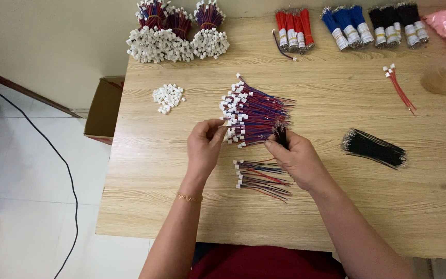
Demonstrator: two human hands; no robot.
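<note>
- Wired connector (226,127), a small white plug with thin leads, sits pinched between the thumb and fingertips of the left hand (205,147), near the middle of the wooden table (336,206).
- Right hand (296,157) is closed around a small bunch of black wires (281,133), their metal-tipped ends sticking up above the fingers; it is just beside the left hand.
- Between and just beyond the two hands lies a large fanned pile of red-and-blue leads (256,112) with white plugs on its left side.
- A smaller pile of the same leads (263,180) lies just in front of the hands, toward the near edge.
- A loose bundle of black wires (373,148) rests to the right of the right hand, well apart from it.
- A heap of loose white plug housings (168,97) lies toward the left edge.
- Along the far edge: tied bundles of finished leads (176,33) at the left corner, then banded red bundles (294,30), blue bundles (347,26) and black bundles (398,23).
- A pair of red leads (399,88) lies near the right edge.
- A cardboard box (104,109) stands on the floor against the left edge.
</note>
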